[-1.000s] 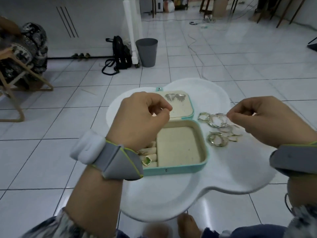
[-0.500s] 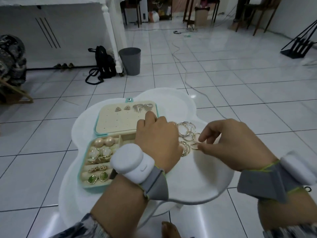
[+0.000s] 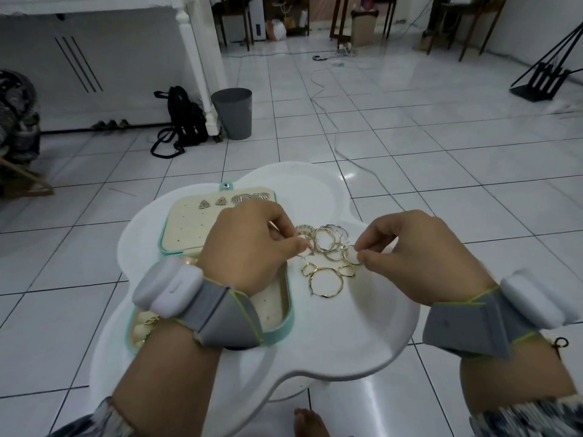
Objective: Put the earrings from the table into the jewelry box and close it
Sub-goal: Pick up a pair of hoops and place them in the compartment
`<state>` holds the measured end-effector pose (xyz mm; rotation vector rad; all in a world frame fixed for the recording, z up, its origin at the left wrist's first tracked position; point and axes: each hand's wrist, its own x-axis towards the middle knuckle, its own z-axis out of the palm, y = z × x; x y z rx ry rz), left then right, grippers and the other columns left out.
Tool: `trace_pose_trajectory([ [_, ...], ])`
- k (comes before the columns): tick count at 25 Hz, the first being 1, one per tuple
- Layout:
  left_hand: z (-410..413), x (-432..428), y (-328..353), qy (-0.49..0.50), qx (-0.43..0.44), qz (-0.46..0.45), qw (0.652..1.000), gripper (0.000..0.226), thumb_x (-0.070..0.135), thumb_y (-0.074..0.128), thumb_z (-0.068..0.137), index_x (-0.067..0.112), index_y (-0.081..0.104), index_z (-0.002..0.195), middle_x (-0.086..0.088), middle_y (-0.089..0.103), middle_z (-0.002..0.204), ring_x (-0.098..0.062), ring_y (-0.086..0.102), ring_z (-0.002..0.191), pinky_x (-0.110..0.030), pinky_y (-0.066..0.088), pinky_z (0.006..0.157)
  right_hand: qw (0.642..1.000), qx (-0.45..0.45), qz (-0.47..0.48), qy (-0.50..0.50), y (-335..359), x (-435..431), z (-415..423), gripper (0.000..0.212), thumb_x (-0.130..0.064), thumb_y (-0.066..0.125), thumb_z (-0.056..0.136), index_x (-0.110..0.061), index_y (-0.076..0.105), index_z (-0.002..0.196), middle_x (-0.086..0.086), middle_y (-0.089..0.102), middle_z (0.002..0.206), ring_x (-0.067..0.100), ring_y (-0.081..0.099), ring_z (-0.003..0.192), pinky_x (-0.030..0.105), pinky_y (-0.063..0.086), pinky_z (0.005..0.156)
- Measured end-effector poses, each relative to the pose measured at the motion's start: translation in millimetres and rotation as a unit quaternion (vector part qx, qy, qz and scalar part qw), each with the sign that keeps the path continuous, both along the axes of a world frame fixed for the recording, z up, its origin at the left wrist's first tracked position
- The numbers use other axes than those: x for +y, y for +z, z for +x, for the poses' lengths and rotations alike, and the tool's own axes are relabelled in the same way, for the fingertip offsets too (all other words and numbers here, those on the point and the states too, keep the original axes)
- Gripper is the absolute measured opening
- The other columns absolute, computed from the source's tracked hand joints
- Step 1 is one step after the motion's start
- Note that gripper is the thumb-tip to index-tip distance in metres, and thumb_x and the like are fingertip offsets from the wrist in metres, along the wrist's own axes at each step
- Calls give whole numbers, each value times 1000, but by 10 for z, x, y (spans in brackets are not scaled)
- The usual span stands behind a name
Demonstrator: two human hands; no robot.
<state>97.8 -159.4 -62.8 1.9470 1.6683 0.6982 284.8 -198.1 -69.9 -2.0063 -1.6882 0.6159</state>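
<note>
A mint jewelry box (image 3: 285, 323) lies open on the white cloud-shaped table (image 3: 347, 342); its cream lid (image 3: 186, 228) holds several stud earrings. A heap of silver and gold hoop earrings (image 3: 329, 247) lies right of the box, with larger gold hoops (image 3: 325, 282) nearer me. My left hand (image 3: 249, 247) reaches across the box and pinches a hoop at the heap's left side. My right hand (image 3: 413, 257) pinches a small gold hoop (image 3: 351, 255) at the heap's right side. My left wrist hides most of the box's compartments.
A grey bin (image 3: 233, 113) and a black backpack (image 3: 183, 121) stand on the tiled floor beyond the table, beside a white post. A cable (image 3: 334, 130) trails across the tiles. A wooden chair (image 3: 19, 171) is at far left. My foot (image 3: 310, 422) shows under the table's near edge.
My left hand moved from over the box rightward to the hoop heap and now pinches one. My right hand stayed at the heap, fingertips closing on a small hoop. The view shifted.
</note>
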Motion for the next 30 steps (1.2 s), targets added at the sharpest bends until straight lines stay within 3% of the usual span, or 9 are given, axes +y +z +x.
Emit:
trace_pose_trajectory([
  [4, -110, 64, 6, 53, -56, 31, 997, 12, 25, 77, 70, 19, 68, 67, 8, 63, 52, -6, 56, 55, -24, 44, 61, 999, -33, 12, 16, -21, 82, -181, 10, -24, 60, 78, -30, 68, 78, -11, 70, 81, 4, 56, 65, 23, 44, 58],
  [7, -169, 90, -6, 67, -60, 44, 995, 10, 24, 77, 71, 19, 70, 67, 9, 59, 51, -8, 54, 54, -24, 45, 63, 994, -95, 38, 35, -18, 223, -385, 19, -26, 55, 84, -33, 67, 96, -8, 65, 102, 17, 58, 96, 31, 48, 77],
  [10, -187, 94, -31, 63, -56, 45, 995, 7, 23, 77, 71, 18, 72, 68, 10, 58, 51, -6, 53, 52, -22, 45, 62, 984, -161, 28, 68, -38, 367, -561, 31, -24, 49, 92, -36, 60, 118, 0, 52, 121, 26, 46, 116, 32, 39, 83],
  [14, -287, 110, -49, 50, -71, 41, 995, 9, 26, 80, 67, 21, 73, 64, 11, 57, 47, 2, 52, 46, -5, 36, 47, 968, -228, -15, 104, -124, 445, -626, 35, -20, 55, 87, -33, 59, 119, 4, 48, 120, 29, 48, 110, 32, 37, 75],
  [18, -499, 136, -11, 63, -139, 27, 988, 12, 27, 81, 68, 20, 72, 65, 9, 58, 44, 1, 48, 40, -14, 39, 47, 963, -256, -13, 87, -131, 456, -653, 27, -20, 60, 83, -29, 63, 108, 2, 49, 114, 26, 50, 104, 33, 44, 75],
  [23, -893, 138, 78, 83, -222, 12, 972, 4, 18, 76, 75, 18, 73, 73, -12, 69, 66, -14, 60, 54, -34, 55, 61, 986, -140, 63, 60, -93, 434, -660, 19, -28, 51, 90, -26, 68, 97, 5, 56, 108, 24, 56, 97, 29, 41, 76],
  [26, -1054, 108, 78, 68, -245, 10, 967, 6, 14, 73, 77, 20, 72, 77, -14, 70, 71, -10, 61, 55, -25, 55, 60, 986, -19, 160, 38, 17, 400, -727, 14, -25, 54, 89, -23, 68, 90, -8, 64, 88, 7, 58, 73, 18, 38, 63],
  [28, -1066, 74, 86, 41, -275, -3, 961, 8, 11, 72, 77, 19, 73, 78, -17, 70, 75, -8, 62, 56, -18, 54, 57, 981, 97, 162, 51, 93, 349, -854, 12, -23, 57, 89, -22, 68, 86, -13, 64, 72, 2, 58, 63, 14, 43, 60],
  [30, -1050, 22, 105, 8, -306, -14, 952, 9, 9, 72, 76, 17, 73, 79, -13, 70, 75, -8, 62, 58, -17, 53, 58, 961, 232, 126, 83, 133, 304, -1023, 11, -19, 60, 88, -19, 69, 84, -7, 67, 68, 5, 62, 62, 20, 52, 63],
])
